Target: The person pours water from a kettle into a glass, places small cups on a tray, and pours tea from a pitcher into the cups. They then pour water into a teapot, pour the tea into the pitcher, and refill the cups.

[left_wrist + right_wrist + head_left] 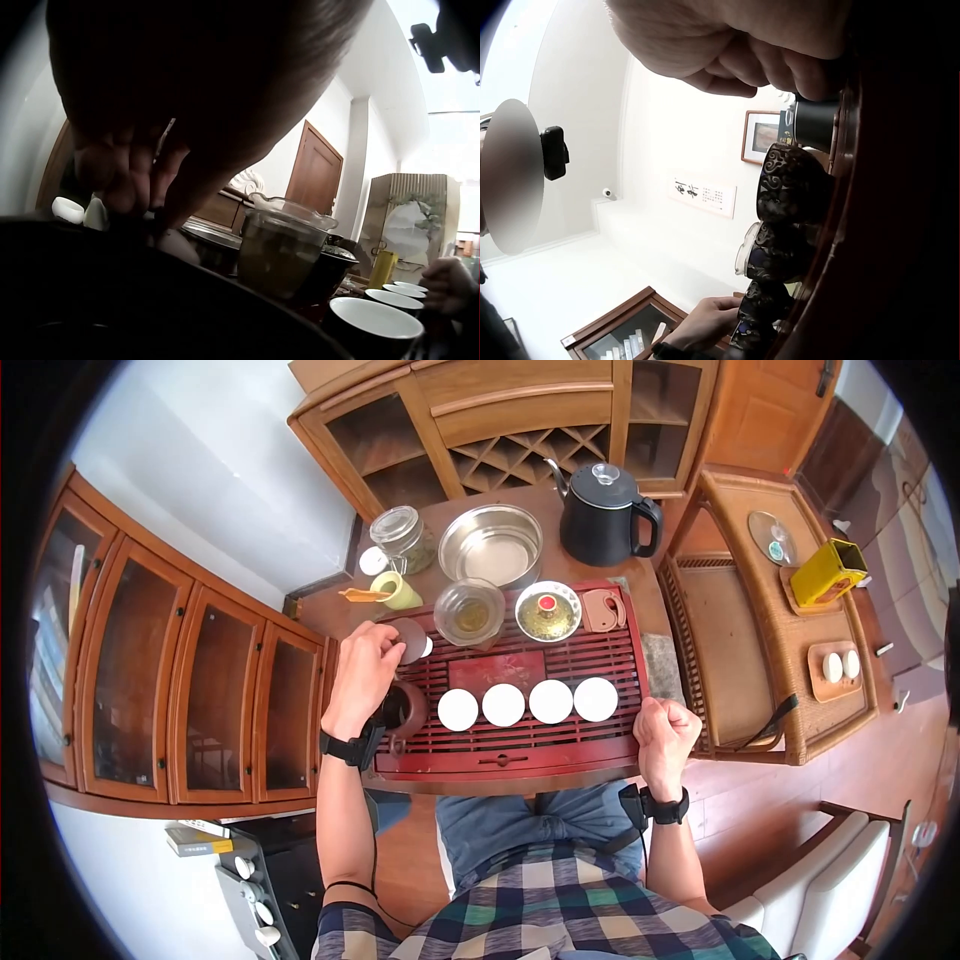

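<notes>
My left hand (362, 672) pinches a round brownish lid (411, 641) at the tray's left side. Just below it stands a brown clay teapot (398, 744), its top uncovered and its inside dark. In the left wrist view the fingers point down, mostly in shadow. My right hand (666, 735) is curled into a fist at the right edge of the red slatted tea tray (480, 762), holding nothing. Between the hands, several white-lined cups (503, 705) form a row; the right wrist view shows their dark patterned outsides (787, 184).
Behind the row are a glass pitcher (469, 612) with yellowish liquid and a lidded bowl (549, 611). Further back stand a steel basin (490, 545), a black kettle (606, 520), a glass jar (402, 538) and a pale green holder (401, 591). A wicker cart (735, 610) is at right.
</notes>
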Tool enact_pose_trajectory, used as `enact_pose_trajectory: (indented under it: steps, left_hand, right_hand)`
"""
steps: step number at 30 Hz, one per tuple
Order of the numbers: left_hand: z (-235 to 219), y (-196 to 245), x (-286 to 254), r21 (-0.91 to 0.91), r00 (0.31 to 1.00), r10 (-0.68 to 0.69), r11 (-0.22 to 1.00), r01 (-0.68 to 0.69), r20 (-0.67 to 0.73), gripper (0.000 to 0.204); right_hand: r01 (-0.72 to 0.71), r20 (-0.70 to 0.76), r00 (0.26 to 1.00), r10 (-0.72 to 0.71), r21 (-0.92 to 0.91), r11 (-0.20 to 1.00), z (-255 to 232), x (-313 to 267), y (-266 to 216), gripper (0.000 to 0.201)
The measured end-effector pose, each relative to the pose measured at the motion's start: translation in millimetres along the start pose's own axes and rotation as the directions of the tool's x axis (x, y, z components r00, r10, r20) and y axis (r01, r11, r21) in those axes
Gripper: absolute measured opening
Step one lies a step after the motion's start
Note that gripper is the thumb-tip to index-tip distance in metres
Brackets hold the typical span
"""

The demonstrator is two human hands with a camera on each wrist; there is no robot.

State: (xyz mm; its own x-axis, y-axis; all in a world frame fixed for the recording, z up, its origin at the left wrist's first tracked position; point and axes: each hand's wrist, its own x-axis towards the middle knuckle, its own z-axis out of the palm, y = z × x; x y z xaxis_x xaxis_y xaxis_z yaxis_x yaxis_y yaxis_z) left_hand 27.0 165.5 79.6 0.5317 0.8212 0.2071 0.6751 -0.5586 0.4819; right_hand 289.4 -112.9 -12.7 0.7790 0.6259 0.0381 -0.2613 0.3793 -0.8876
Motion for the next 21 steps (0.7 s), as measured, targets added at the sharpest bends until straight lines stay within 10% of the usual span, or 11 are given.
enact_pose_trajectory:
  steps: [6, 14, 21]
  left_hand:
    - [-15, 14, -14, 0.002, 0.997, 0.062, 0.998, -0.062, -0.053, 0.02]
    - [-69, 69, -123, -0.271, 0.881, -0.05, 0.958, -0.091, -0.471, 0.023]
    - [-132, 127, -187, -0.014, 0.676, 0.559, 0.766, -0.643, -0.48, 0.074]
  right_hand:
    - [0.0, -0.005, 1.0, 0.0, -0.012, 1.0, -1, 0, 2, 0.044]
    - [-0.002, 0.0, 1.0, 0.002, -0.045, 0.999, -2, 0, 3, 0.043]
    - [0.016, -0.002, 1.0, -0.017, -0.151, 0.988, 6, 1, 0, 0.045]
